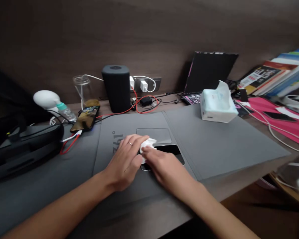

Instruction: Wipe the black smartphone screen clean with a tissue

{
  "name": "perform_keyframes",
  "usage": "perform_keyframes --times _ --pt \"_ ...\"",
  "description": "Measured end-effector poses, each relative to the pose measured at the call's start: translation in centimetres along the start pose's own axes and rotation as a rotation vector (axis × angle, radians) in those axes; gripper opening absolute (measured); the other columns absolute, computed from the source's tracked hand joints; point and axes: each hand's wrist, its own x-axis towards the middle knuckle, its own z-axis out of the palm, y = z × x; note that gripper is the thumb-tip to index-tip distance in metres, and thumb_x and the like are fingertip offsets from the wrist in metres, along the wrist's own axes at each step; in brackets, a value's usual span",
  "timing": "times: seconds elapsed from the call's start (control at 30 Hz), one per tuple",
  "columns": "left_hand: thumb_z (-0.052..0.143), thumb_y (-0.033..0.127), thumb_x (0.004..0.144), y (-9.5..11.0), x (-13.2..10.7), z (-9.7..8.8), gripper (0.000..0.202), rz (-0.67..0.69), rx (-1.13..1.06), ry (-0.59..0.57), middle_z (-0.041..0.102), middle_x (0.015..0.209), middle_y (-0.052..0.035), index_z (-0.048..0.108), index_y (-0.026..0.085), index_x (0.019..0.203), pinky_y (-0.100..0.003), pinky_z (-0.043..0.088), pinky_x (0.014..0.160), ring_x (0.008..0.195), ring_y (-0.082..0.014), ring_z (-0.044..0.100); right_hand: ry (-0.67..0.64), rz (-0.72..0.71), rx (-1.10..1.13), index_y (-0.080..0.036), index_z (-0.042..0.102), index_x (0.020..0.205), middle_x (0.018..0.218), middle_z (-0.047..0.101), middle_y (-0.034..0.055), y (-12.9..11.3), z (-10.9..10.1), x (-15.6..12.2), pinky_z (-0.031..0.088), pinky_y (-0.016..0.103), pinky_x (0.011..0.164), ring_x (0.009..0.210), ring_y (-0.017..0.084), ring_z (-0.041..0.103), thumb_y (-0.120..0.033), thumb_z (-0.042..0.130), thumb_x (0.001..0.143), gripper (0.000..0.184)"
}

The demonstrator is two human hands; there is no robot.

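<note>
Grey desk mat (214,146), tissue pack (218,106) holding tissues

glossy black phone (164,153), crumpled paper tissue (147,145), matt grey mat (214,142)

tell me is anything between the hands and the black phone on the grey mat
Only the white tissue. Both the left hand and right hand press it onto the near end of the black phone. Nothing else on the grey mat lies between them.
</note>
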Motion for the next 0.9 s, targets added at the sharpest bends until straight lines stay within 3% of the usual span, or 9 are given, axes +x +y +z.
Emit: perform_keyframes --times 0.1,0.27,0.37,0.47,0.5,0.6,0.7,0.73,0.9 --pt "0.026 0.030 0.097 -0.4 -0.2 -0.1 0.048 -0.023 -0.005 -0.010 0.048 0.139 -0.0101 0.038 0.019 0.142 -0.050 0.031 0.109 0.126 -0.0282 0.040 -0.019 -0.045 0.000 -0.013 0.061 0.124 0.136 0.061 0.0166 -1.1 0.3 -0.5 0.057 0.039 0.093 0.114 0.027 0.066 -0.004 0.046 0.090 0.038" --pt "0.026 0.031 0.098 -0.4 -0.3 -0.1 0.047 -0.041 0.001 -0.035 0.047 0.140 -0.0099 0.038 0.019 0.142 -0.051 0.032 0.110 0.127 -0.0287 0.041 -0.046 -0.070 -0.077 -0.016 0.060 0.131 0.134 0.063 0.0155 1.4 -2.8 -6.6 0.059 0.041 0.090 0.114 0.029 0.066 -0.010 0.044 0.093 0.042" --pt "0.027 0.031 0.097 -0.3 -0.2 0.0 0.048 -0.041 0.017 -0.057 0.047 0.141 -0.0097 0.038 0.020 0.143 -0.052 0.033 0.110 0.126 -0.0296 0.042 0.140 0.004 -0.171 -0.032 0.051 0.141 0.137 0.062 0.0043 4.9 -6.2 -9.7 0.057 0.040 0.096 0.118 0.024 0.064 -0.012 0.042 0.093 0.053" --pt "0.028 0.031 0.098 -0.2 -0.2 0.0 0.047 -0.047 0.019 -0.064 0.046 0.142 -0.0090 0.037 0.022 0.143 -0.051 0.034 0.110 0.127 -0.0293 0.042 0.437 0.177 -0.375 -0.033 0.055 0.136 0.134 0.064 0.0023 8.8 -8.5 -10.2 0.052 0.044 0.103 0.116 0.025 0.065 -0.020 0.048 0.095 0.043" --pt "0.028 0.031 0.098 -0.3 -0.2 0.1 0.047 -0.049 0.016 -0.057 0.045 0.142 -0.0088 0.036 0.022 0.144 -0.051 0.034 0.110 0.128 -0.0290 0.042 0.459 0.210 -0.416 -0.030 0.058 0.133 0.134 0.064 0.0039 9.9 -8.8 -9.8 0.052 0.047 0.103 0.116 0.027 0.065 -0.024 0.048 0.096 0.038" --pt "0.028 0.029 0.097 -0.5 -0.2 0.2 0.052 -0.067 -0.003 -0.001 0.045 0.142 -0.0096 0.027 0.022 0.148 -0.050 0.033 0.110 0.129 -0.0284 0.042 0.310 0.198 -0.452 -0.020 0.062 0.128 0.135 0.063 0.0120 11.7 -8.6 -7.5 0.051 0.053 0.101 0.127 0.033 0.057 -0.037 0.045 0.097 0.039" --pt "0.028 0.030 0.098 -0.8 -0.3 0.2 0.056 -0.093 -0.009 0.055 0.044 0.142 -0.0115 0.020 0.020 0.152 -0.050 0.033 0.110 0.128 -0.0284 0.042 0.267 0.197 -0.438 -0.015 0.055 0.136 0.142 0.056 0.0142 10.6 -7.3 -3.8 0.042 0.052 0.110 0.136 0.032 0.046 -0.040 0.045 0.098 0.046" --pt "0.027 0.031 0.098 -0.8 -0.3 0.2 0.056 -0.104 -0.001 0.060 0.044 0.142 -0.0118 0.020 0.019 0.152 -0.051 0.032 0.110 0.128 -0.0283 0.042 0.251 0.191 -0.408 -0.015 0.053 0.138 0.140 0.057 0.0148 9.8 -6.9 -2.4 0.044 0.049 0.108 0.133 0.030 0.050 -0.041 0.045 0.099 0.048" --pt "0.025 0.032 0.100 -0.9 0.0 0.2 0.055 -0.163 0.044 0.088 0.043 0.144 -0.0133 0.021 0.016 0.152 -0.052 0.030 0.112 0.131 -0.0288 0.040 -0.096 0.194 -0.279 -0.017 0.053 0.138 0.121 0.065 0.0164 8.1 -5.3 3.9 0.051 0.042 0.091 0.111 0.031 0.062 -0.049 0.064 0.088 0.060"
